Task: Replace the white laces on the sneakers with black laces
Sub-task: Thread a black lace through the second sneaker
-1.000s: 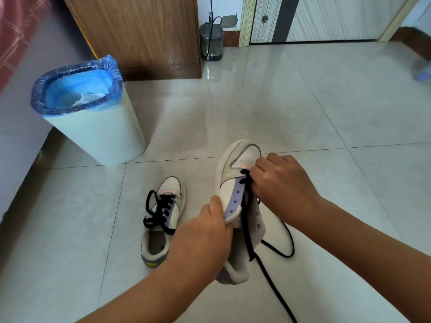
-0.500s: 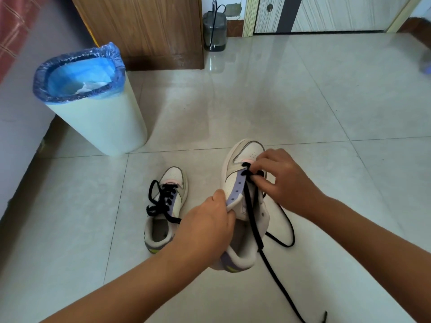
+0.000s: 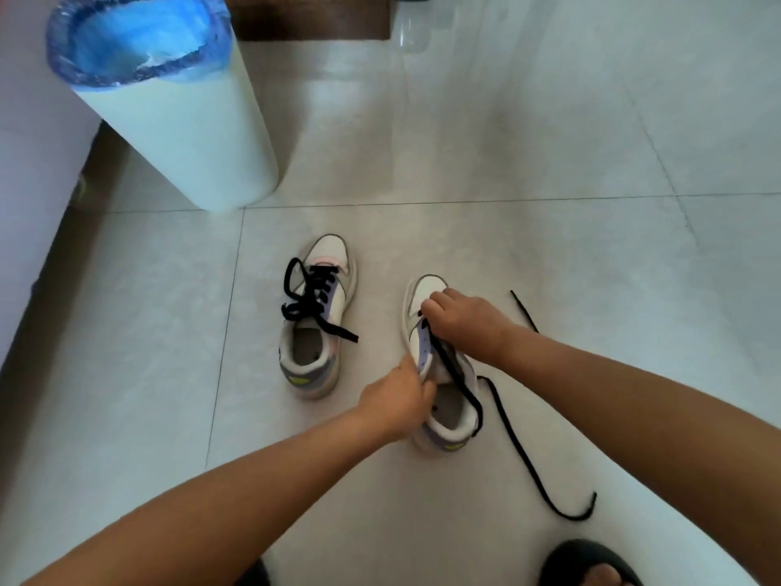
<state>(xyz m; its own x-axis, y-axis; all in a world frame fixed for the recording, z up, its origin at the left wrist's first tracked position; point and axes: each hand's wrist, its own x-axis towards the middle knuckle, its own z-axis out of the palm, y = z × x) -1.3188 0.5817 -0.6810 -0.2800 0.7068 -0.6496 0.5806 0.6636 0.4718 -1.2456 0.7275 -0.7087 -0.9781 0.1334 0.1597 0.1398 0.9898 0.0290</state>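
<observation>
Two hands on unlaced sneaker (image 3: 439, 365) — left hand (image 3: 397, 403) grips eyelet flap, steadying; right hand (image 3: 465, 319) pinches black lace (image 3: 507, 420) at toe eyelets — threading.

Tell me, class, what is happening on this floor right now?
A person is lacing a sneaker on the tiled floor. The left hand grips its side near the opening, while the right hand pinches the black lace at the eyelets nearest the toe. Most of that lace trails loose over the floor to the right, so this shoe is barely started. The other sneaker stands alone to the left, already threaded with a black lace. A white bin with a blue liner stands behind.
</observation>
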